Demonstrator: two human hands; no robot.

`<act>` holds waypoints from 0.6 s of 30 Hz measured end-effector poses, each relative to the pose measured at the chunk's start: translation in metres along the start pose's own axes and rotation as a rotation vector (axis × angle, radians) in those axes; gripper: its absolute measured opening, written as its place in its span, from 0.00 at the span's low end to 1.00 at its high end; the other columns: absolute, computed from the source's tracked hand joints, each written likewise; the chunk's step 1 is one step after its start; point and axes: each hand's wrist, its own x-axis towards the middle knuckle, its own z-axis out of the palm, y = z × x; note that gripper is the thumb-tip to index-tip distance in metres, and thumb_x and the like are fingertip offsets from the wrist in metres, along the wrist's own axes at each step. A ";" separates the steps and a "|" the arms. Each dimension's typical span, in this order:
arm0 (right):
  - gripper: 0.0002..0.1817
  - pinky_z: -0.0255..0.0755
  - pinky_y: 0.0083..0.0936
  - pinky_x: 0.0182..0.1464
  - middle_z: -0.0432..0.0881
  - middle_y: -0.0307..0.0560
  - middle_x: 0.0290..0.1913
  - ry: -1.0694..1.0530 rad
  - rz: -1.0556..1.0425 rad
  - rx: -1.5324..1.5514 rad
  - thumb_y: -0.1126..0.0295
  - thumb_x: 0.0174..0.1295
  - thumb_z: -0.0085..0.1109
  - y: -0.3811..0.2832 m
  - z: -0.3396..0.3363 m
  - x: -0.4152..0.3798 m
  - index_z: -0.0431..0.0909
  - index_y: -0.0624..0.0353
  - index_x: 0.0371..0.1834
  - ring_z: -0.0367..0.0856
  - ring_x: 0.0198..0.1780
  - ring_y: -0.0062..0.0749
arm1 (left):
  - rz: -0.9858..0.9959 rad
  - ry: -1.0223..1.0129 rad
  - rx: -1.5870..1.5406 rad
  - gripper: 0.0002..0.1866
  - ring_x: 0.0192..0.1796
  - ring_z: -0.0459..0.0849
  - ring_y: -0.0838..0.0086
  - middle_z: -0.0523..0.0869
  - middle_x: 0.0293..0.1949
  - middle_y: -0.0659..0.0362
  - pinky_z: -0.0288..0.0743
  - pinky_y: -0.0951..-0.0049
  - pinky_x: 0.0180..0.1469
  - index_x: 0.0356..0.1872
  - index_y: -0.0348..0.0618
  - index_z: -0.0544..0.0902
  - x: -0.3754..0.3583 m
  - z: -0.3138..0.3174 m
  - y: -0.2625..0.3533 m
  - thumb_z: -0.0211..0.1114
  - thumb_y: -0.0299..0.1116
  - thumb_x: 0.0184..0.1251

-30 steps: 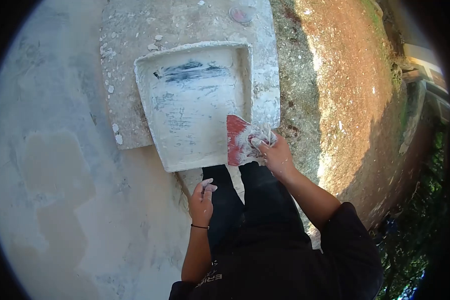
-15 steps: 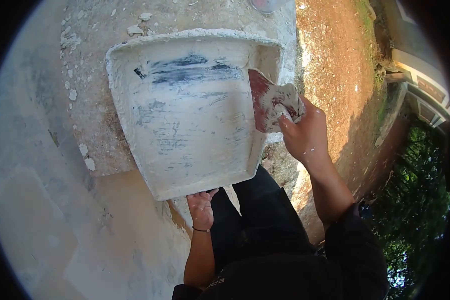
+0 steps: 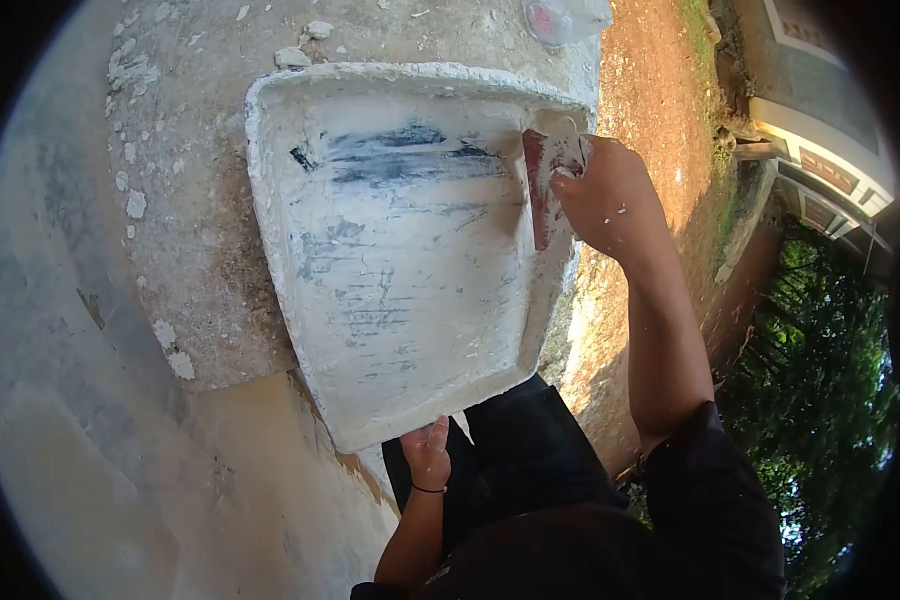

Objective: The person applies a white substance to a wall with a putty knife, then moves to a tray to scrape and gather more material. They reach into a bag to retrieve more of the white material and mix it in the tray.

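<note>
One tray [image 3: 410, 270], one red scraper [image 3: 540, 190] in the right hand's [image 3: 615, 200] closed grip, left hand [image 3: 428, 455] at rim, its grip unclear.

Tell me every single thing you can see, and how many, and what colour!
Tray: one, whitish with dark streaks, middle
Scraper: one, red with whitish smears, tray's right side
Slab: one, grey-brown, beyond and beside the tray
Flakes: many, whitish, on the slab
Round thing: one, clear and pinkish, top edge
Smooth surface: one, grey and tan, left
Ground: reddish-brown, right
Building: one, white and grey, upper right
Leaves: too many to count, green, lower right
Wristband: one, black, left wrist
Clothes: dark, bottom
Right hand: one, brown, holding the scraper
Left hand: one, brown, tray's near edge
</note>
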 end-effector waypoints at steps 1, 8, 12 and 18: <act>0.14 0.72 0.38 0.43 0.79 0.64 0.33 -0.012 -0.019 0.005 0.71 0.49 0.56 -0.003 0.001 0.000 0.76 0.67 0.39 0.78 0.40 0.57 | -0.002 0.001 -0.006 0.32 0.65 0.63 0.65 0.64 0.62 0.54 0.55 0.64 0.66 0.64 0.36 0.57 -0.001 -0.001 0.000 0.54 0.17 0.56; 0.11 0.72 0.41 0.41 0.78 0.67 0.29 -0.009 -0.250 -0.042 0.72 0.47 0.58 -0.022 0.018 -0.005 0.77 0.70 0.30 0.78 0.37 0.58 | -0.085 -0.019 0.022 0.29 0.63 0.64 0.68 0.66 0.61 0.54 0.54 0.66 0.67 0.63 0.35 0.59 -0.005 -0.002 0.005 0.55 0.16 0.57; 0.11 0.71 0.43 0.40 0.78 0.66 0.27 0.004 -0.236 -0.004 0.72 0.47 0.57 -0.017 0.018 -0.002 0.76 0.70 0.29 0.78 0.35 0.58 | -0.104 -0.039 0.042 0.29 0.63 0.64 0.68 0.66 0.61 0.55 0.53 0.66 0.67 0.62 0.35 0.60 -0.005 -0.003 0.006 0.54 0.16 0.58; 0.15 0.73 0.39 0.41 0.78 0.66 0.30 -0.052 -0.099 0.148 0.71 0.46 0.59 -0.005 0.000 -0.006 0.76 0.69 0.36 0.77 0.35 0.58 | -0.164 -0.043 0.048 0.29 0.64 0.63 0.68 0.65 0.62 0.55 0.52 0.65 0.68 0.63 0.35 0.60 -0.002 -0.004 0.010 0.56 0.19 0.59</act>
